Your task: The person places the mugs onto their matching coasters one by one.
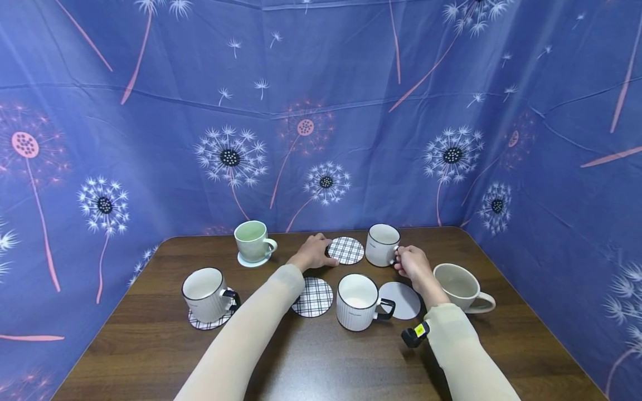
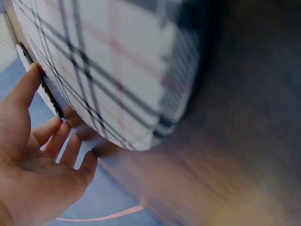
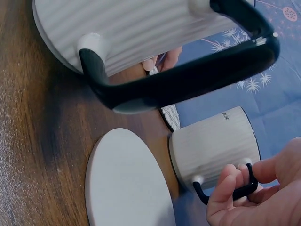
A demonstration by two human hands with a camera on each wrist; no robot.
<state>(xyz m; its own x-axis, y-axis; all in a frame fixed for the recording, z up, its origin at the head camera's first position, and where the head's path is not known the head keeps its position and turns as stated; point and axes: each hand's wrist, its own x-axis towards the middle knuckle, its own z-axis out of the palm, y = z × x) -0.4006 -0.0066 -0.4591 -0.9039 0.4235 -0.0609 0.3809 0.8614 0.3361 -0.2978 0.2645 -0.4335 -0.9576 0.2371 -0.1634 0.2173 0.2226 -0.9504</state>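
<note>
Brown wood-grain table is butting up to blue dandelion-print cloth at the back. Counting five mugs: three white black-rimmed mugs, one green mug, one cream mug. Five coasters showing: three plaid, two plain. Left hand is pinching the rear plaid coaster by its edge, thumb opposing fingers. Right hand is closing around the black handle of the rear white mug, just right of that coaster.
</note>
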